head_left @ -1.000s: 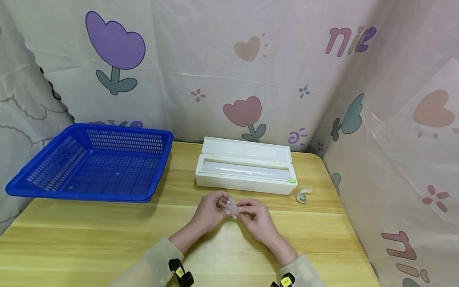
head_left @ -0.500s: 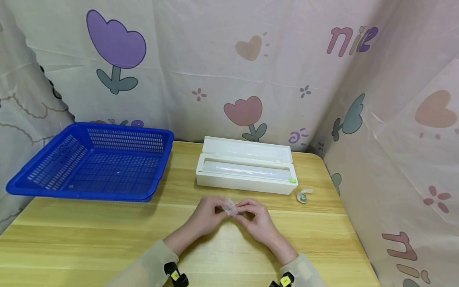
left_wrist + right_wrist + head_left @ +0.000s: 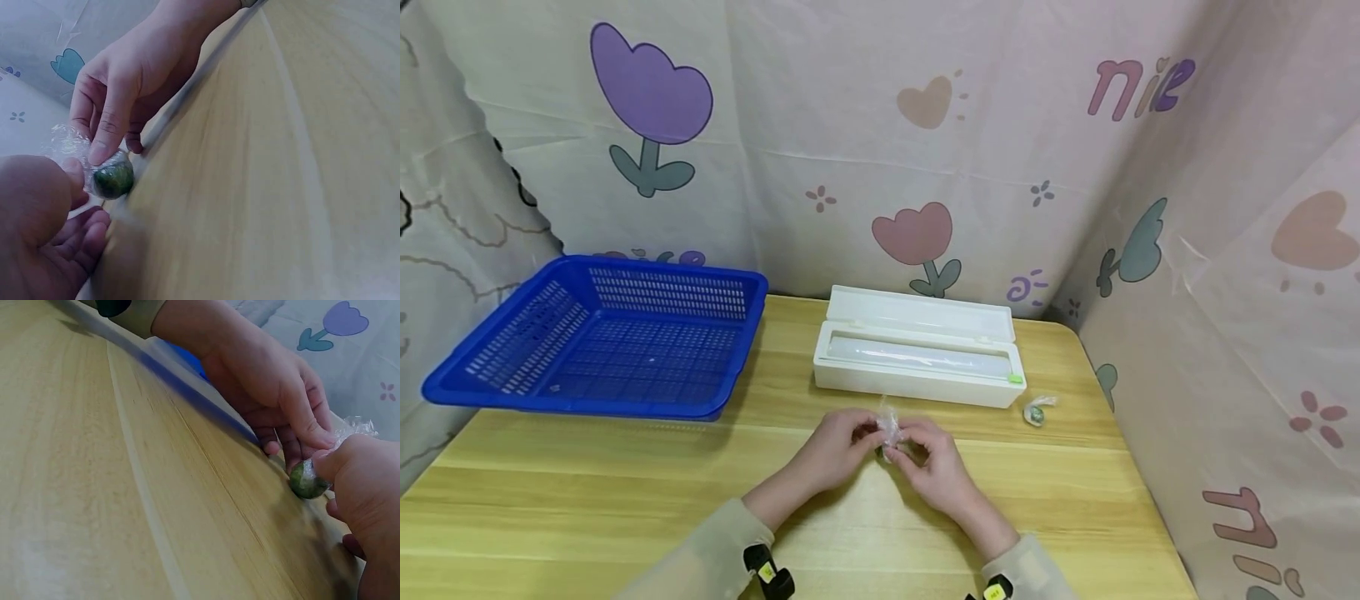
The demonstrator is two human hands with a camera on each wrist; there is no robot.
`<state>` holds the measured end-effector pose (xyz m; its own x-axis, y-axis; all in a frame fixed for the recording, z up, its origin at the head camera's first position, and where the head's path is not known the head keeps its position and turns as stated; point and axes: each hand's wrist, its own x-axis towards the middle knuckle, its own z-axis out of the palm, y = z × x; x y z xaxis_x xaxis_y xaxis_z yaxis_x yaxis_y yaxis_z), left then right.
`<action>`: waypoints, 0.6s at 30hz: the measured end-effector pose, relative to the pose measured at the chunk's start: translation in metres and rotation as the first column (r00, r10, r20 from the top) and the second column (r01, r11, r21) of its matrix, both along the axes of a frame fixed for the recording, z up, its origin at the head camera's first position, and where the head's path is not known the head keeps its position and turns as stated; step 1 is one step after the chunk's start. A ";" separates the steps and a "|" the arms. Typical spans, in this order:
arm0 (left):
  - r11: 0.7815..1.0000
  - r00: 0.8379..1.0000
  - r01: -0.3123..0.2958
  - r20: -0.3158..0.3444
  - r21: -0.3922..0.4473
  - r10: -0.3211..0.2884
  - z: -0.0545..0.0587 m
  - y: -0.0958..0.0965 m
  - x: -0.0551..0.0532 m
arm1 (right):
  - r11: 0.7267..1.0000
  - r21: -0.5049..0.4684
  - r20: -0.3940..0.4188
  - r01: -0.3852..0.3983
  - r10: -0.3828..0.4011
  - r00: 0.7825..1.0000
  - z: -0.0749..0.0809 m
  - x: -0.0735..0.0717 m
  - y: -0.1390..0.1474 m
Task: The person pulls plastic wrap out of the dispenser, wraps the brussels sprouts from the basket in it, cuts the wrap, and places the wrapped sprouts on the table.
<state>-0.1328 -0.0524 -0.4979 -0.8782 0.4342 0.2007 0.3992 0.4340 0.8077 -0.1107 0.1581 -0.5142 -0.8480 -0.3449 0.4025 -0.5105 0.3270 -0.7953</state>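
Between my two hands is a small green round thing (image 3: pixel 114 178) wrapped in clear plastic film (image 3: pixel 889 423), the gathered film pointing up. My left hand (image 3: pixel 835 450) pinches the film from the left with thumb and fingers. From the other side, my right hand (image 3: pixel 936 462) pinches the film's neck, its thumb just above the green thing in the left wrist view. Close behind the hands stands a white cling film dispenser (image 3: pixel 917 387), lid up, a roll of film (image 3: pixel 917 354) inside. A second green wrapped ball (image 3: pixel 1035 413) lies right of the box.
A blue plastic basket (image 3: pixel 741 342) with slotted sides stands at the left of the wooden table (image 3: pixel 587 508). On the dispenser's right end sits a small green slider (image 3: pixel 1015 378). A printed cloth (image 3: pixel 805 100) hangs behind the table and along its right side.
The gathered film has turned from lying between the hands to standing upright, and some green now shows beneath it. Both hands have stayed in nearly the same place.
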 end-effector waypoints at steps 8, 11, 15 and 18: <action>0.997 0.998 0.060 0.013 -0.039 -0.059 -0.001 0.000 0.000 | 0.999 -0.032 0.112 0.023 -0.019 0.994 0.000 0.004 0.000; 0.997 0.996 0.080 0.034 -0.016 -0.079 -0.001 -0.001 0.003 | 0.998 -0.056 0.132 0.018 -0.011 0.991 0.000 0.005 -0.001; 0.999 0.998 0.039 0.054 0.019 -0.040 -0.001 -0.001 0.005 | 0.997 -0.078 0.120 -0.012 0.021 0.993 0.000 0.004 0.000; 0.999 0.998 0.001 0.057 0.044 -0.004 -0.002 -0.001 0.006 | 0.997 -0.072 0.123 -0.015 0.024 0.992 0.001 0.003 0.000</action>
